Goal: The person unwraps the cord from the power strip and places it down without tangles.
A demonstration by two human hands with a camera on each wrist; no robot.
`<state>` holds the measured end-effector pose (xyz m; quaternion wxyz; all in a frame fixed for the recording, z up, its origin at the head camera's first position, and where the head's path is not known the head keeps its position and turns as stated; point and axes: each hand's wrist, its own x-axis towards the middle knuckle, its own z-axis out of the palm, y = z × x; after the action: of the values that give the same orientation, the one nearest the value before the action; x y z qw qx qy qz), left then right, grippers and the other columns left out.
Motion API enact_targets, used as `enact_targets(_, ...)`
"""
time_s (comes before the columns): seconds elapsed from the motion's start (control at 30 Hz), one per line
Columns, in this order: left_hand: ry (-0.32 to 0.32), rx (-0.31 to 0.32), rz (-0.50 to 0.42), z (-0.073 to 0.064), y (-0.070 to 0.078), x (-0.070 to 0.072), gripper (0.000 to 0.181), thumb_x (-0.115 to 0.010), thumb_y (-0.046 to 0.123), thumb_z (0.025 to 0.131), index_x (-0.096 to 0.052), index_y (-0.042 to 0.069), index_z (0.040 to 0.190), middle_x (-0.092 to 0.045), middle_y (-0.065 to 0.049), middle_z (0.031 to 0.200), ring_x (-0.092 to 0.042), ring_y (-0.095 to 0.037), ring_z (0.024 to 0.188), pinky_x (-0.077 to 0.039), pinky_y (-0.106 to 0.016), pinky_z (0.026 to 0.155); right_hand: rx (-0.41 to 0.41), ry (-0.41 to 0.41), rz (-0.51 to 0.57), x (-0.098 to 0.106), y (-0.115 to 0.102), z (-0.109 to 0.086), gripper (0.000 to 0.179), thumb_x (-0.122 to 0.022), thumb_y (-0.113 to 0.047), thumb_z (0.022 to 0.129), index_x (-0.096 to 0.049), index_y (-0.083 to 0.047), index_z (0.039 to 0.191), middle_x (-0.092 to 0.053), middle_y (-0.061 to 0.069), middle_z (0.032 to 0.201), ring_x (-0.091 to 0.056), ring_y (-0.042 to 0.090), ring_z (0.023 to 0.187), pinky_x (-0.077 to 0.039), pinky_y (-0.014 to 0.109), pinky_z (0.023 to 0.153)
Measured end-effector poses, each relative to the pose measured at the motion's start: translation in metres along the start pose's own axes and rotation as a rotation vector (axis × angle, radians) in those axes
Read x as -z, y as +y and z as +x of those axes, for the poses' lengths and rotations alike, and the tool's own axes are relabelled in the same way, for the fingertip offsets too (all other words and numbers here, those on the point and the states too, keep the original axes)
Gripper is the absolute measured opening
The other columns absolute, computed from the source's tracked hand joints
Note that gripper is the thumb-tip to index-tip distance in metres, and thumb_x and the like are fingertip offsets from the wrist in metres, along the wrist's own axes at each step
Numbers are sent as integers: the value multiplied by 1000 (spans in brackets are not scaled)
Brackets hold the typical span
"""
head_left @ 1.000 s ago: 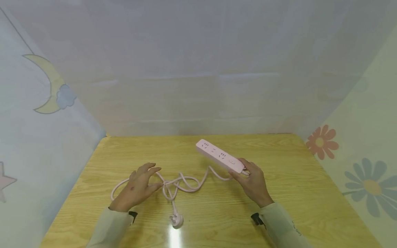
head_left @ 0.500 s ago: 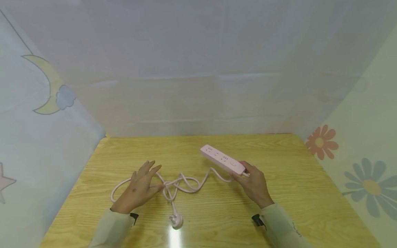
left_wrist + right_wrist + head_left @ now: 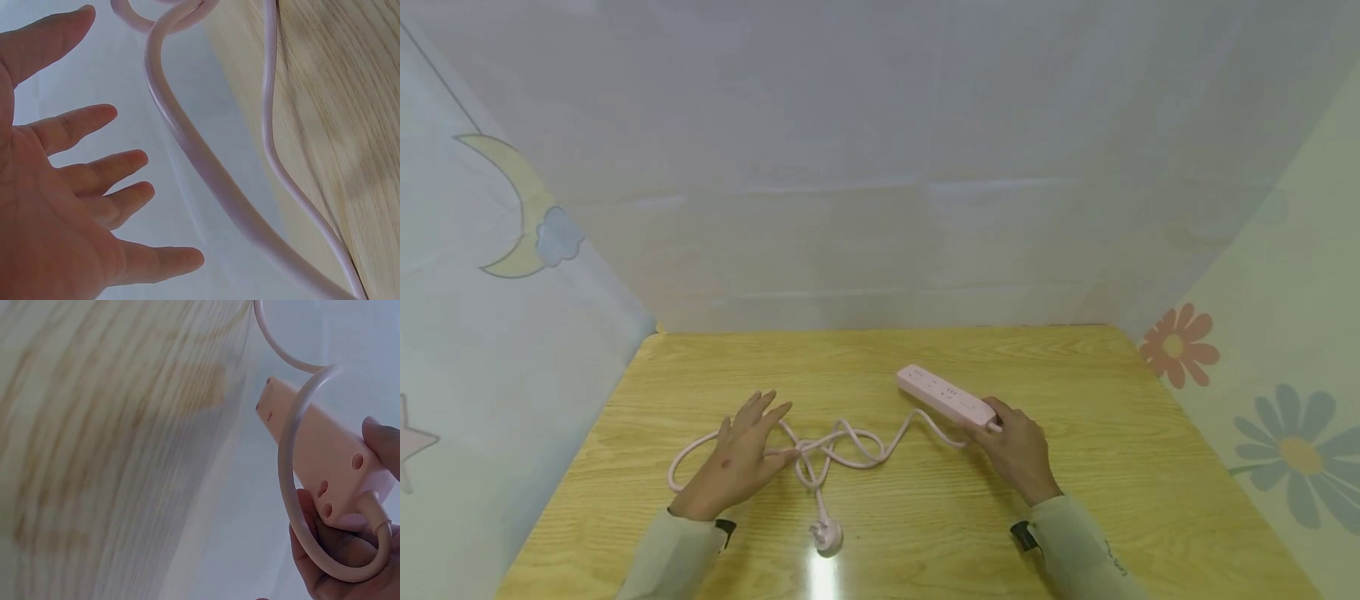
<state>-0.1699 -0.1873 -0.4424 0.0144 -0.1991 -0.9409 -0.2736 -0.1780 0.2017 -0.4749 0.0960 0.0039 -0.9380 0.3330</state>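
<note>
A pink power strip [image 3: 946,395] slants over the right half of the table in the head view, its sockets facing up. My right hand [image 3: 1018,450] grips its cord end between thumb and fingers. In the right wrist view the underside of the power strip [image 3: 331,456] shows, with its cord [image 3: 286,456] looping past the fingers. The cord [image 3: 857,450] runs left across the table in loose, crossing loops to a plug [image 3: 827,533] near the front. My left hand [image 3: 737,458] spreads its fingers over the cord's left part. In the left wrist view its palm [image 3: 56,206] holds nothing.
The wooden table [image 3: 1075,375] has a patterned cloth wall on each side, with a moon [image 3: 523,200] at left and flowers [image 3: 1296,450] at right. A plain pale sheet [image 3: 880,167] hangs behind the back edge.
My right hand has lowered the power strip's far end, which has swung down and slightly right toward the table. The left hand's fingers have spread a little, with the hand nearly in place.
</note>
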Motion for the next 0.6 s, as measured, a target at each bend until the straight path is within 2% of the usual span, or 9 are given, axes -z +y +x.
enact_targets(0.1, -4, 7, -5, 0, 0, 0, 69, -77, 26, 90, -46, 1, 147, -27, -27, 158, -16, -48, 146, -8, -81, 102, -13, -8, -28, -1, 2, 0, 51, -75, -39, 91, -66, -1, 124, -72, 18, 106, -58, 22, 77, -46, 35, 64)
enact_targets(0.4, -11, 17, -13, 0, 1, 0, 70, -77, 26, 90, -45, 1, 147, -26, -27, 158, -15, -49, 146, -7, -81, 102, 19, 32, -127, -4, 5, 0, 51, -75, -40, 90, -68, -1, 122, -73, 17, 98, -63, 25, 76, -49, 43, 64)
enact_targets(0.6, -8, 9, -12, 0, 2, 0, 70, -78, 25, 89, -46, 1, 146, -26, -28, 157, -15, -49, 145, -7, -81, 102, 79, 93, -241, -6, 6, 1, 51, -78, -41, 87, -70, 0, 116, -73, 17, 93, -67, 33, 81, -48, 57, 80)
